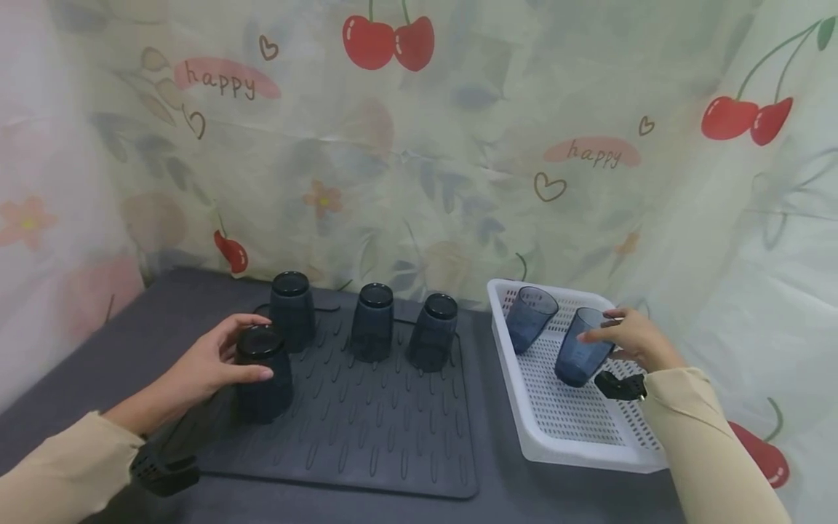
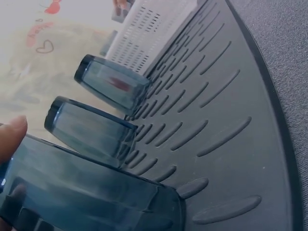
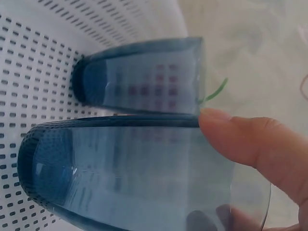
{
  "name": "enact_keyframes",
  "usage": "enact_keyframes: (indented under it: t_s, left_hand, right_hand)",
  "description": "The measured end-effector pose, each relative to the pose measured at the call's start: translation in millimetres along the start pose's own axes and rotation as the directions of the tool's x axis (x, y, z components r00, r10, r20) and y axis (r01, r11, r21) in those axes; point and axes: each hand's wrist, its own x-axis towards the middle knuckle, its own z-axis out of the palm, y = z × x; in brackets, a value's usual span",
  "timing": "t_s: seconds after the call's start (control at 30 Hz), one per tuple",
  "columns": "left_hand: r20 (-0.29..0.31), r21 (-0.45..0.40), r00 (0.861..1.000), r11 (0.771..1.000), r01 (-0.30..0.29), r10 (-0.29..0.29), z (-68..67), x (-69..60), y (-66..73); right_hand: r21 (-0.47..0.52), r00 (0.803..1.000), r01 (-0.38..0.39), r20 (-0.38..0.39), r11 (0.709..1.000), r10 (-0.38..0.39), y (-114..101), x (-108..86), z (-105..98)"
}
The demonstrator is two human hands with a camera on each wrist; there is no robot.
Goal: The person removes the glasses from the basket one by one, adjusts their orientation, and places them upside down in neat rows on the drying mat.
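Left hand (image 1: pixel 212 358): my thumb and fingers are partly closed round the upper end of the near glass (image 1: pixel 264 389), which is upside down on the left of the mat (image 1: pixel 366 444). Right hand (image 1: pixel 636 338): I pinch the tilted glass (image 1: pixel 579 358) near its rim, thumb on one side, fingers on the other; it is mouth up within the basket (image 1: pixel 589 455). Cannot tell whether its base touches the basket floor.

Just left of it in the basket, a second glass (image 1: pixel 527 322) leans, mouth up, toward the far end. Along the far part of the mat, three upturned glasses: left (image 1: pixel 292 314), middle (image 1: pixel 372 327), right (image 1: pixel 433 335). The left one is just beyond my near glass. Mat and basket lie on the dark bench (image 1: pixel 511 495), basket to the right. Printed curtain (image 1: pixel 458 211) behind.
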Motion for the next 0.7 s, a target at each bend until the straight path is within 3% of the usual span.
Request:
enact_keyframes:
  t_s: [0.43, 0.7]
  left_hand:
    - [-0.005, 0.174, 0.996, 0.981, -0.083, 0.085, -2.4, -1.0, 8.8]
    - [0.003, 0.15, 0.991, 0.98, -0.133, 0.134, -3.6, -1.7, 12.2]
  right_hand:
    - [0.002, 0.997, 0.069, -0.038, 0.998, -0.069, -14, -20.6, 1]
    - [0.011, 0.994, 0.091, -0.059, 0.996, -0.09, -17, -28.2, 1]
